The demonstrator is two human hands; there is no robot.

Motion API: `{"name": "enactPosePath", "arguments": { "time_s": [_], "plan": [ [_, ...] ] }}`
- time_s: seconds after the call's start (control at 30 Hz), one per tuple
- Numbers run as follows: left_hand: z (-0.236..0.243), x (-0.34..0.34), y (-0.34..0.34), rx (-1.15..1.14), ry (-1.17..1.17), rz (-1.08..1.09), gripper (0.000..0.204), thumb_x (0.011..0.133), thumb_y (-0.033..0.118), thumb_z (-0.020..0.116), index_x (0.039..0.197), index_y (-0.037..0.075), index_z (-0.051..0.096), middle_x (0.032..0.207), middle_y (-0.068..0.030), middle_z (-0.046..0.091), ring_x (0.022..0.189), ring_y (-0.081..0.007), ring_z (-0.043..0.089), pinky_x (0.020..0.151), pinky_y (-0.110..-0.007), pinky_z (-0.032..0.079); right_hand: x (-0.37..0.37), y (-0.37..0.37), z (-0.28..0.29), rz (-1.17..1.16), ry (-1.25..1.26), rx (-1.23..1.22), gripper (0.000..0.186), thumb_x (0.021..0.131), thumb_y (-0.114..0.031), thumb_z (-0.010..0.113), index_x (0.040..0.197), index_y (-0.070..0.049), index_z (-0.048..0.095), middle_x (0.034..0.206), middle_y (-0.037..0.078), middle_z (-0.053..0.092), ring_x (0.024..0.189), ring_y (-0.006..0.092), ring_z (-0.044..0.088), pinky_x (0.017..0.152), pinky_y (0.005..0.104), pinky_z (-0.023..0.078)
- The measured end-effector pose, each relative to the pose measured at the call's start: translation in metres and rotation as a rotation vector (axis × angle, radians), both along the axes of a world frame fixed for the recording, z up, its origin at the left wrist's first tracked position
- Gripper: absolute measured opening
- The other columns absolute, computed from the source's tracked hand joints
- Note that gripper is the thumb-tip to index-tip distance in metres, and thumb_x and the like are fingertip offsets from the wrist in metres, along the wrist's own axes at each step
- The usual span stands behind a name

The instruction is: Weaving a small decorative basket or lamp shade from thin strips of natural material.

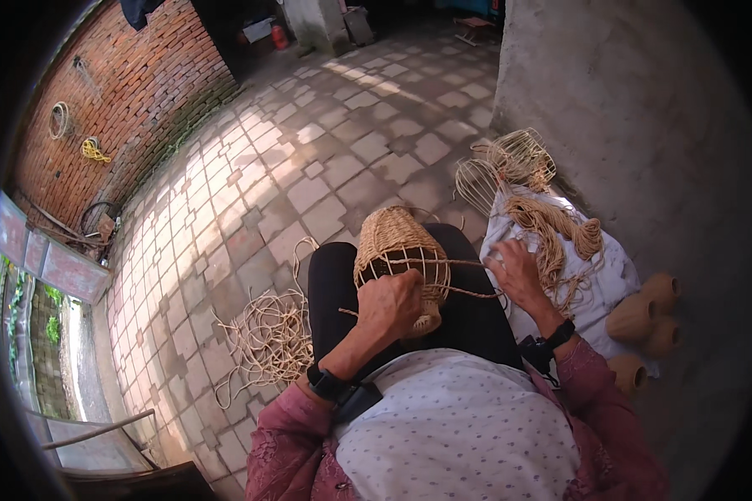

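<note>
A partly woven basket (401, 227) lies across my lap. Its far part is covered in twisted tan cord, while bare ribs show on the near side, narrowing to a small round neck (427, 320). My left hand (390, 302) is closed at the ribs, gripping the basket; its fingertips are hidden. Two lengths of cord (468, 293) run from the ribs toward my right hand (516, 271), which is raised beside the basket. The upper length meets its bent fingers, which are closed on the cord. A short cord end pokes out left of my left wrist.
A loose heap of cord (269, 338) lies on the paved floor (326, 215) by my left leg. To my right, a white cloth sack (510, 219) carries cord bundles (551, 230). Open basket frames (518, 159) and several tan vase-shaped pieces (631, 317) sit near the wall.
</note>
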State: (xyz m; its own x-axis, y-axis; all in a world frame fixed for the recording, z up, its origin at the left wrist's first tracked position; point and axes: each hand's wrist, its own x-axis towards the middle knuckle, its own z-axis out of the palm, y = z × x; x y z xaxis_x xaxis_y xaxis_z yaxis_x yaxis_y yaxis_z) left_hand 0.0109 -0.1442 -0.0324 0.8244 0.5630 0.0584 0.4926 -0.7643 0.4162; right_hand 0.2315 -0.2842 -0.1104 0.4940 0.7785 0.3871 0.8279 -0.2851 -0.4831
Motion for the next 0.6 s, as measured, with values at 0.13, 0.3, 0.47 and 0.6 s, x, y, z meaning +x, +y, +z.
{"name": "enactPosePath", "arguments": {
  "time_s": [0.13,0.3,0.47,0.6],
  "plan": [
    [-0.001,0.0,0.001,-0.008,0.026,0.017,0.018,0.086,0.026,0.053,0.09,0.015,0.066,0.066,-0.0158,0.063,0.065,-0.0363,0.064,0.06,-0.047,0.05,-0.049,0.047,0.039,0.312,-0.02,-0.059,0.024,0.086,-0.029,0.061,0.089,-0.006,0.06,0.095,0.01,0.054,0.094,0.0283,0.051,0.082,0.0418,0.038],
    [-0.004,-0.004,0.003,-0.008,-0.055,-0.02,0.018,0.085,0.025,0.053,0.089,0.014,0.067,0.065,-0.0154,0.063,0.064,-0.0356,0.064,0.059,-0.047,0.05,-0.005,0.002,0.002,0.344,0.129,0.101,0.015,0.082,-0.017,0.064,0.076,-0.003,0.06,0.085,0.011,0.055,0.083,0.0303,0.052,0.074,0.0403,0.042],
    [-0.004,-0.003,0.004,-0.014,-0.046,-0.033,0.018,0.085,0.025,0.053,0.089,0.014,0.067,0.066,-0.0154,0.063,0.064,-0.0352,0.064,0.059,-0.046,0.05,0.094,-0.117,-0.072,-0.398,0.066,-0.682,0.019,0.081,-0.022,0.06,0.091,-0.006,0.064,0.087,0.015,0.06,0.089,0.0348,0.058,0.077,0.0437,0.046],
    [0.0,0.0,0.001,0.008,0.003,-0.032,0.018,0.086,0.025,0.054,0.09,0.014,0.066,0.067,-0.0155,0.063,0.065,-0.0351,0.064,0.059,-0.046,0.05,0.067,-0.057,-0.058,-0.232,0.059,-0.164,0.031,0.082,-0.028,0.065,0.104,-0.006,0.062,0.103,0.015,0.06,0.098,0.0348,0.056,0.084,0.0462,0.045]
  ]
}}
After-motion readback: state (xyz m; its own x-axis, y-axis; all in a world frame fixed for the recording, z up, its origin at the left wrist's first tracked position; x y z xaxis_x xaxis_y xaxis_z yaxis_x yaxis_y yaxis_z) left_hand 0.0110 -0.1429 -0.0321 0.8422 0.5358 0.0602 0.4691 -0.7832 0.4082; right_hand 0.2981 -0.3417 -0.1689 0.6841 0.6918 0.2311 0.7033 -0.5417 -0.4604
